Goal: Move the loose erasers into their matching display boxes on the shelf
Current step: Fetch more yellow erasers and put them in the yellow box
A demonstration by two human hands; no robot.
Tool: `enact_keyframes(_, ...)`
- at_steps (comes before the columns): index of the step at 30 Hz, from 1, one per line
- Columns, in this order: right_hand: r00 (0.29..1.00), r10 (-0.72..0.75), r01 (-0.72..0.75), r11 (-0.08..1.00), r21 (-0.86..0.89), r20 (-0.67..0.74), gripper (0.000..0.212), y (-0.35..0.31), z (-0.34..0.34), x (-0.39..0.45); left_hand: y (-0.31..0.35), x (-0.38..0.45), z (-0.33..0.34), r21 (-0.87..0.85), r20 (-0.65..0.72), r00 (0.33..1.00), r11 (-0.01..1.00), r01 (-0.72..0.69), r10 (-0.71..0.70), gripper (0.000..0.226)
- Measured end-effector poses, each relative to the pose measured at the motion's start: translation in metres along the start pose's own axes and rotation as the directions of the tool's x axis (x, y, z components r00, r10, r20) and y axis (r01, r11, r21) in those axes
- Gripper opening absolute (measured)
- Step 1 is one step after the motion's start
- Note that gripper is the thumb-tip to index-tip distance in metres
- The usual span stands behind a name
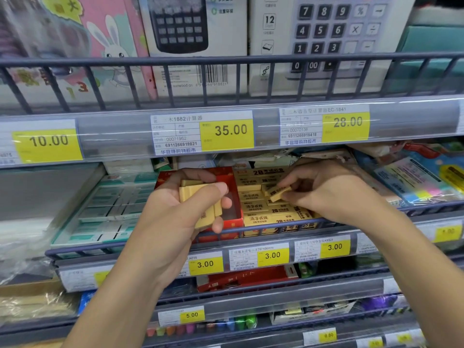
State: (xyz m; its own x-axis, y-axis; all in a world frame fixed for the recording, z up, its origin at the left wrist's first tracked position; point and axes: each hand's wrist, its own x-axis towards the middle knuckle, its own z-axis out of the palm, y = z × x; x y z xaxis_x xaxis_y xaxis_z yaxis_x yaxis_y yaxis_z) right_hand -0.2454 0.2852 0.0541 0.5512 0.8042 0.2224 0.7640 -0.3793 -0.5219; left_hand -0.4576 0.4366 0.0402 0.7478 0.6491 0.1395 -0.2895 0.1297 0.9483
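The left hand (190, 197) grips a stack of yellow erasers (200, 197) over the red box (232, 197). At its 3 o'clock, the right hand (324, 189) pinches one eraser (280, 193) above the full yellow box (271, 209). The loose stack could slip and scatter.

Both forearms are bare to the picture's edge below the shelf rail (251, 229); the left hand (185, 204) and right hand (324, 189) wear no rings.

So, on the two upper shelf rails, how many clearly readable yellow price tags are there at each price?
10.00 tag: 1
35.00 tag: 1
28.00 tag: 1
3.00 tags: 3
Total: 6
Other tags on those rails are blurred or partly hidden behind an arm.
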Motion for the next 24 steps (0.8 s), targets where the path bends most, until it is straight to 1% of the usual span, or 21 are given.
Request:
enact_keyframes(5, 0.996, 0.004, 0.009, 0.990, -0.139, 0.093, 0.010, -0.004, 0.001, 0.003, 0.002, -0.001, 0.000, 0.002, 0.014, 1.000, 1.000, 0.009, -0.010, 0.011)
enact_keyframes(7, 0.993, 0.003, 0.016, 0.988, -0.154, 0.120, 0.007, -0.005, 0.001, 0.005, 0.002, -0.001, 0.000, 0.008, 0.019, 1.000, 1.000, 0.006, -0.006, 0.010)
enact_keyframes(9, 0.993, -0.002, 0.022, 0.985, -0.172, 0.117, 0.005, -0.004, 0.002, 0.005, 0.002, -0.001, 0.001, 0.006, 0.024, 1.000, 1.000, 0.006, -0.006, 0.010)
enact_keyframes(12, 0.993, -0.023, 0.050, 0.971, -0.236, 0.115, 0.009, -0.005, 0.002, 0.005, 0.002, 0.001, 0.000, 0.002, 0.030, 0.999, 1.000, 0.016, -0.016, 0.011)
enact_keyframes(15, 0.985, -0.056, 0.106, 0.943, -0.315, 0.163, 0.020, -0.007, -0.003, 0.004, 0.001, 0.001, -0.001, 0.042, 0.063, 0.998, 0.999, 0.023, -0.025, 0.019)
enact_keyframes(16, 0.985, -0.078, 0.125, 0.938, -0.324, 0.156, 0.023, -0.007, -0.003, 0.002, 0.000, 0.000, -0.001, 0.059, 0.083, 0.996, 0.998, 0.023, -0.027, 0.023)
enact_keyframes(17, 0.987, -0.109, 0.140, 0.945, -0.295, 0.117, 0.024, -0.009, -0.004, 0.000, 0.000, 0.000, -0.001, 0.072, 0.101, 0.995, 0.997, 0.021, -0.028, 0.030)
enact_keyframes(18, 0.988, -0.145, 0.152, 0.964, -0.220, 0.049, 0.023, -0.012, -0.004, -0.004, -0.001, -0.001, -0.001, 0.083, 0.115, 0.993, 0.996, 0.023, -0.033, 0.039)
enact_keyframes(20, 0.975, -0.210, 0.214, 0.975, 0.053, -0.075, 0.018, -0.022, 0.000, -0.014, -0.002, -0.001, -0.001, 0.110, 0.140, 0.989, 0.993, 0.028, -0.043, 0.049)
enact_keyframes(21, 0.964, -0.253, 0.265, 0.943, 0.202, -0.085, 0.019, -0.029, 0.003, -0.017, -0.002, 0.000, -0.001, 0.130, 0.154, 0.987, 0.991, 0.029, -0.049, 0.050)
enact_keyframes(22, 0.948, -0.310, 0.315, 0.898, 0.308, -0.067, 0.021, -0.036, 0.007, -0.021, -0.003, 0.000, -0.001, 0.153, 0.170, 0.984, 0.988, 0.030, -0.056, 0.048)
enact_keyframes(24, 0.898, -0.439, 0.414, 0.833, 0.367, -0.018, 0.028, -0.047, 0.014, -0.025, -0.004, 0.000, 0.000, 0.179, 0.213, 0.974, 0.983, 0.034, -0.073, 0.044)
